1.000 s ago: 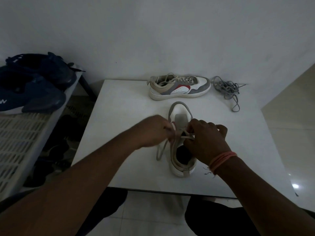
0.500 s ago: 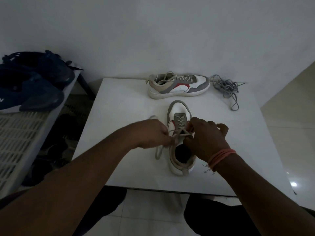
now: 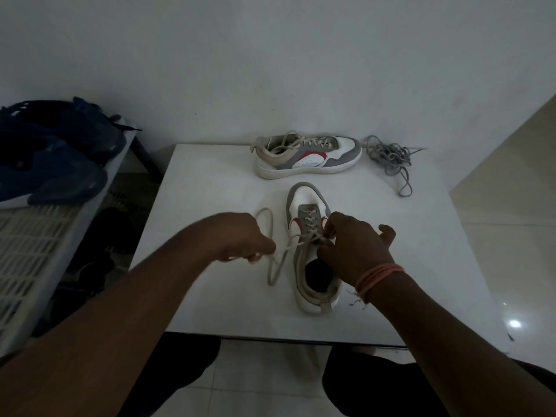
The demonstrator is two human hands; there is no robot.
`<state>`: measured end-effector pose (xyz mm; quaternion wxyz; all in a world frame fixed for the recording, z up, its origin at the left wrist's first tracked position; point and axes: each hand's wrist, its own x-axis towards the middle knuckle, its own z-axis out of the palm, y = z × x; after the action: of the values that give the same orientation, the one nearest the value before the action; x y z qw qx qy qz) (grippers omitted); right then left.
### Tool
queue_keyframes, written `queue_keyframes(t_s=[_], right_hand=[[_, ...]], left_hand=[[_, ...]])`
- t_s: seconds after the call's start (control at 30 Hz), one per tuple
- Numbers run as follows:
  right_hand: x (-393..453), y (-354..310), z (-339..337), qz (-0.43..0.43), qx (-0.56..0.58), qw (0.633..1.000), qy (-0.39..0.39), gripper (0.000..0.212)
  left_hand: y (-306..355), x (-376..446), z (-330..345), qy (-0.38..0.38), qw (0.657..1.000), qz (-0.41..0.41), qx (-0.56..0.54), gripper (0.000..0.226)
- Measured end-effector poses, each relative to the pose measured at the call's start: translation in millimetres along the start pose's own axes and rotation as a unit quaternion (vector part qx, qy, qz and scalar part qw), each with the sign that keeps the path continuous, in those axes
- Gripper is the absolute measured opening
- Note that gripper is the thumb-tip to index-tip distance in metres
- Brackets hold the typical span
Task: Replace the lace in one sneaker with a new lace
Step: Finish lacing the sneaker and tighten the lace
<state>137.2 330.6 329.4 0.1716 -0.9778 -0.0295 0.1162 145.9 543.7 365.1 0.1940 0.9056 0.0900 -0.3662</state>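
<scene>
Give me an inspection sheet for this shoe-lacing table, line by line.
Surface: white rectangular table, against a white wall.
Job's things: near white, grey and red sneaker, toe pointing away, with its beige lace partly loose and trailing off its left side; tangled grey lace at the far right.
Clutter: matching second sneaker on its sole at the far edge, laced.
Grippers: left hand grips the beige lace; right hand pinches the lace at the eyelets.
Cables: nothing seen.
Surroundings: dark blue shoes on a slatted rack to the left; tiled floor.
</scene>
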Motion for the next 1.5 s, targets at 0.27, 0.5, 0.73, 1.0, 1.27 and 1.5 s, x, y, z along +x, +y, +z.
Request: queue_keyframes(t_s=[0.27, 0.5, 0.73, 1.0, 1.27, 1.5], right_hand=[[-1, -3, 4, -0.015, -0.024, 1.0, -0.007, 0.019], [-1, 2, -11, -0.064, 0.037, 0.996, -0.049, 0.027], [-5, -13, -15, -0.198, 0.375, 0.905, -0.016, 0.019], [7, -4, -23, -0.138, 0.556, 0.819, -0.034, 0.04], [22, 24, -32, 0.022, 0.557, 0.829, 0.039, 0.034], [12, 3, -20, -0.067, 0.487, 0.865, -0.1, 0.027]], left_hand=[[11, 19, 53, 0.204, 0.972, 0.103, 0.059, 0.036], [23, 5, 10, 0.118, 0.968, 0.109, -0.195, 0.027], [36, -26, -16, -0.125, 0.69, 0.268, -0.661, 0.029], [22, -8, -27, -0.117, 0.45, 0.187, -0.865, 0.031], [13, 14, -21, -0.024, 0.5, 0.037, -0.865, 0.045], [43, -7, 22, 0.228, 0.927, 0.273, -0.117, 0.026]])
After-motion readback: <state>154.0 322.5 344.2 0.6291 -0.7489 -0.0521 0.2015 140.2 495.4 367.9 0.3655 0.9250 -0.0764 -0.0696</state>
